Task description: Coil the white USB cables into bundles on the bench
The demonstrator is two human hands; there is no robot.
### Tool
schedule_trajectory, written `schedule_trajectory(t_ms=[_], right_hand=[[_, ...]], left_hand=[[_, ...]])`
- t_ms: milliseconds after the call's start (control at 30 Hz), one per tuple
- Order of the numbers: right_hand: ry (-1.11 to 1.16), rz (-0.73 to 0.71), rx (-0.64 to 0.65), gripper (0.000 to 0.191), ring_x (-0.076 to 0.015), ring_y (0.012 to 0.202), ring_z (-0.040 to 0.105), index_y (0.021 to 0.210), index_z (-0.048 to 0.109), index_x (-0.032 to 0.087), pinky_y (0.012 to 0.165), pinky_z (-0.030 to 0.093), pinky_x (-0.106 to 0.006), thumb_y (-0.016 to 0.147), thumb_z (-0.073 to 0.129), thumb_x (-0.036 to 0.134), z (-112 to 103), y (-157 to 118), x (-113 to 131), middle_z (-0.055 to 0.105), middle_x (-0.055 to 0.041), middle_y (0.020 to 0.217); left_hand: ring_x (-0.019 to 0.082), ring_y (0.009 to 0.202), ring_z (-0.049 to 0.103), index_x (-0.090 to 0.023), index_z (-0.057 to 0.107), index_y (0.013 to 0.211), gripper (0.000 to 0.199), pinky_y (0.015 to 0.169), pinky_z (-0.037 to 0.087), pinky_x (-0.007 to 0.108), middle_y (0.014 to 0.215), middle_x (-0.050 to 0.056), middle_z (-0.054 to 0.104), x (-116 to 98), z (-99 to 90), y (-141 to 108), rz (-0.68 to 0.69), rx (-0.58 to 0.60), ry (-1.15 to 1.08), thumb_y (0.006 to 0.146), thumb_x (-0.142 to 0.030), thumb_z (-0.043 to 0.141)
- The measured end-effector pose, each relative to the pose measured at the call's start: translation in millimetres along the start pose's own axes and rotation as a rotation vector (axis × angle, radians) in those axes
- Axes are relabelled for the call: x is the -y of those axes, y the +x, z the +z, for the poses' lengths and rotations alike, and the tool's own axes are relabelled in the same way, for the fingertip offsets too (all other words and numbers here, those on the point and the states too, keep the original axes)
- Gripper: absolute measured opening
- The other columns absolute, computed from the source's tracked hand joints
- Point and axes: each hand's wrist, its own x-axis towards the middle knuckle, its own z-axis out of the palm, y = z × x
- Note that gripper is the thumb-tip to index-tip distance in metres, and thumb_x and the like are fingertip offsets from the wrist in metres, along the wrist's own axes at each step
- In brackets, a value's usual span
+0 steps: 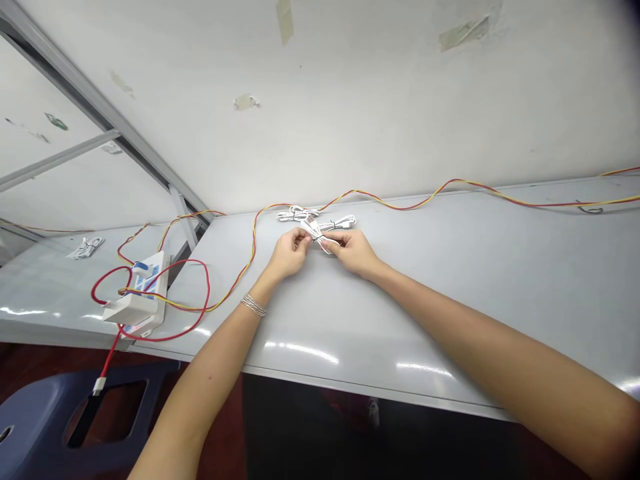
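Note:
Between my hands is a coiled white cable (319,235) with a dark tie around its middle. My left hand (291,252) pinches its left side, and my right hand (354,252) grips its right end with the fingers pressed together. Just behind it on the grey table (425,253) lie two more white bundles: one cable bundle (295,214) at the back left, and another cable bundle (344,223) at the back right, close to my right fingers. Both have dark ties.
A white power strip (150,280) with looping red cables stands at the left. A red-yellow wire (390,204) runs along the wall. Another white bundle (86,248) lies far left. A blue plastic stool (45,413) is below the table's front edge.

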Motion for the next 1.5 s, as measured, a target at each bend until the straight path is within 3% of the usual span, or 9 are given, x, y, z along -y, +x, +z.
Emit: schedule_trajectory(t_ms=[233,433,667,867,1067,1300,1500], right_hand=[[0.035,0.059,-0.113,0.030,-0.0270,0.102,0.068,0.102,0.078,0.018,0.092,0.051,-0.040,0.081,0.064,0.033,2,0,0,0.076,-0.0067,0.109],[-0.082,0.069,-0.158,0.026,-0.0244,0.089,0.067,0.094,0.078,0.017,0.081,0.050,-0.036,0.082,0.062,0.033,2,-1,1,0.078,-0.0058,0.095],[-0.052,0.052,-0.060,0.027,-0.0214,0.083,0.064,0.091,0.077,0.016,0.077,0.049,-0.033,0.083,0.059,0.034,-1,1,4,0.076,-0.0052,0.089],[0.161,0.072,0.016,0.029,-0.0219,0.087,0.067,0.090,0.076,0.017,0.081,0.052,-0.034,0.077,0.068,0.042,-7,2,1,0.076,-0.0062,0.092],[0.151,0.097,-0.093,0.027,-0.0221,0.084,0.068,0.085,0.075,0.017,0.079,0.053,-0.035,0.074,0.072,0.040,-6,2,1,0.075,-0.0069,0.088],[0.087,0.138,-0.155,0.028,-0.0186,0.073,0.064,0.085,0.071,0.015,0.068,0.050,-0.031,0.075,0.070,0.041,-1,1,5,0.074,-0.0077,0.082],[0.179,0.166,0.003,0.033,-0.0147,0.064,0.057,0.077,0.070,0.015,0.063,0.044,-0.028,0.073,0.072,0.048,-6,2,7,0.071,-0.0053,0.074]], left_hand=[[0.014,0.062,0.050,-0.017,0.059,0.082,0.013,0.058,0.040,0.026,0.068,0.002,0.057,-9,2.0,-5,0.005,0.111,-0.004,0.086,-0.028,0.056],[0.013,0.060,0.050,-0.017,0.057,0.081,0.017,0.059,0.043,0.026,0.066,0.001,0.055,-7,1.9,-6,0.035,0.160,-0.094,0.088,-0.033,0.057],[0.013,0.060,0.049,-0.017,0.056,0.083,0.013,0.059,0.042,0.026,0.070,0.001,0.056,-2,4.1,-3,0.008,0.006,-0.079,0.088,-0.029,0.059],[0.013,0.061,0.052,-0.016,0.061,0.083,0.014,0.062,0.044,0.027,0.068,0.001,0.057,-4,7.2,-5,0.018,0.104,-0.131,0.089,-0.029,0.057],[0.012,0.060,0.053,-0.015,0.064,0.082,0.016,0.059,0.045,0.026,0.070,0.002,0.062,-12,10.8,-8,0.010,0.113,-0.155,0.085,-0.031,0.063],[0.014,0.064,0.056,-0.015,0.063,0.080,0.015,0.060,0.044,0.026,0.075,0.004,0.066,-14,12.1,-10,0.019,0.037,-0.133,0.085,-0.029,0.061],[0.015,0.072,0.060,-0.016,0.062,0.084,0.006,0.063,0.044,0.026,0.083,0.004,0.068,-15,4.4,-10,0.093,-0.081,0.099,0.086,-0.019,0.057]])
